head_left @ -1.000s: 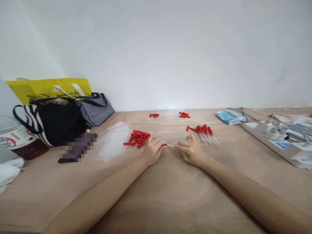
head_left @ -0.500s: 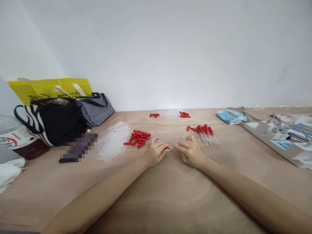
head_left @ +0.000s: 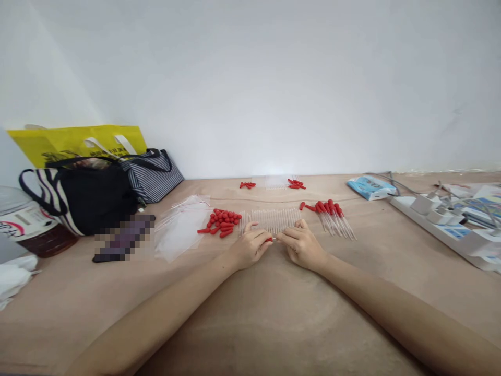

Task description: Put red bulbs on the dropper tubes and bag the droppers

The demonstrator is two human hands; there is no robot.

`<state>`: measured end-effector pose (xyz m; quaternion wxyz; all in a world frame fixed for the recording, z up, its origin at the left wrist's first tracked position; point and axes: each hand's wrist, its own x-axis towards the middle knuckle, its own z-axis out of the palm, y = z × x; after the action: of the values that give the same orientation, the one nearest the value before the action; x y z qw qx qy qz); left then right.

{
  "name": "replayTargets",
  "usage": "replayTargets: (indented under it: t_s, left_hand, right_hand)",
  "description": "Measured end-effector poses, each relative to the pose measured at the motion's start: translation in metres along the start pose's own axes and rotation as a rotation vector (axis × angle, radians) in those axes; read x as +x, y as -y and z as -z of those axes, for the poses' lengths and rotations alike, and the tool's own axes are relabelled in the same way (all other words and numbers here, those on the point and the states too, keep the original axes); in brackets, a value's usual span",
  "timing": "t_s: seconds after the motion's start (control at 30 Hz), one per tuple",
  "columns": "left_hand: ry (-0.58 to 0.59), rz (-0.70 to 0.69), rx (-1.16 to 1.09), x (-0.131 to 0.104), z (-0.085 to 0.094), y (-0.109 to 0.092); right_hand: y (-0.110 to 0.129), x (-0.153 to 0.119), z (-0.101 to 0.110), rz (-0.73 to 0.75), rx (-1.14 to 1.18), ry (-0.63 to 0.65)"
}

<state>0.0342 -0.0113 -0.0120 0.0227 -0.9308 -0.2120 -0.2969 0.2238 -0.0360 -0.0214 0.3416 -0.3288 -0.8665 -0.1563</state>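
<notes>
My left hand (head_left: 250, 246) is closed on a red rubber bulb (head_left: 269, 239), whose end shows past the fingertips. Facing it, my right hand (head_left: 301, 244) pinches a thin clear glass tube (head_left: 274, 239), mostly hidden by the fingers. The tube's end meets the bulb, but how far it sits inside I cannot tell. Just beyond both hands lies a row of clear glass tubes (head_left: 274, 220). A heap of loose red bulbs (head_left: 223, 219) is beside my left hand. To the right of my right hand, droppers with red bulbs (head_left: 331, 208) lie fanned out.
Clear plastic bags (head_left: 183, 230) and a pixelated dark object (head_left: 127, 237) lie left. Behind them stand a black bag (head_left: 97, 198), a striped bag (head_left: 154, 177) and a bottle (head_left: 39, 230). A tissue pack (head_left: 371, 187) and a white power strip (head_left: 434, 224) are right.
My right hand has shifted slightly left, towards my left hand. The gap between the two hands' fingertips is narrower, with less of the tube showing.
</notes>
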Motion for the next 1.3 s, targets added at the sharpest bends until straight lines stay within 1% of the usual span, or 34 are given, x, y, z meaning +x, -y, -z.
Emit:
replayTargets:
  t_s: [0.1,0.27,0.43,0.57,0.6,0.67,0.77,0.87,0.93,1.03,1.17,1.3]
  left_hand:
    - [-0.011,0.049,-0.032,0.000,0.000,0.002]
    - [-0.021,0.159,-0.101,-0.001,0.006,0.005]
    - [-0.067,0.172,-0.110,-0.002,0.007,0.005]
    - [-0.088,0.186,-0.045,-0.002,0.008,0.003]
    - [-0.091,0.211,-0.013,-0.001,0.009,0.003]
    - [-0.094,0.281,0.059,-0.001,0.012,0.002]
    - [-0.065,0.369,0.130,-0.001,0.013,0.002]
    - [-0.022,0.386,0.138,-0.001,0.012,0.003]
    - [-0.010,0.377,0.128,-0.002,0.011,0.004]
    - [-0.021,0.363,0.116,-0.002,0.009,0.004]
    - [-0.021,0.350,0.107,-0.002,0.009,0.005]
    - [-0.008,0.346,0.106,-0.003,0.008,0.005]
  right_hand:
    - [0.000,0.002,0.001,-0.019,0.022,0.006]
    - [-0.007,0.001,0.012,-0.075,0.036,0.058]
    - [-0.009,-0.004,0.018,-0.096,-0.073,0.115]
    - [-0.006,-0.003,0.019,-0.086,-0.167,0.155]
    - [-0.007,-0.003,0.020,-0.111,-0.177,0.162]
    - [-0.013,-0.005,0.022,-0.222,-0.194,0.165]
    - [-0.026,-0.012,0.027,-0.494,-0.256,0.177]
    - [-0.039,-0.018,0.029,-0.738,-0.325,0.215]
    - [-0.043,-0.020,0.029,-0.835,-0.338,0.252]
    - [-0.044,-0.019,0.029,-0.909,-0.327,0.314]
    - [-0.042,-0.018,0.029,-0.911,-0.309,0.379]
    - [-0.047,-0.015,0.029,-0.898,-0.325,0.363]
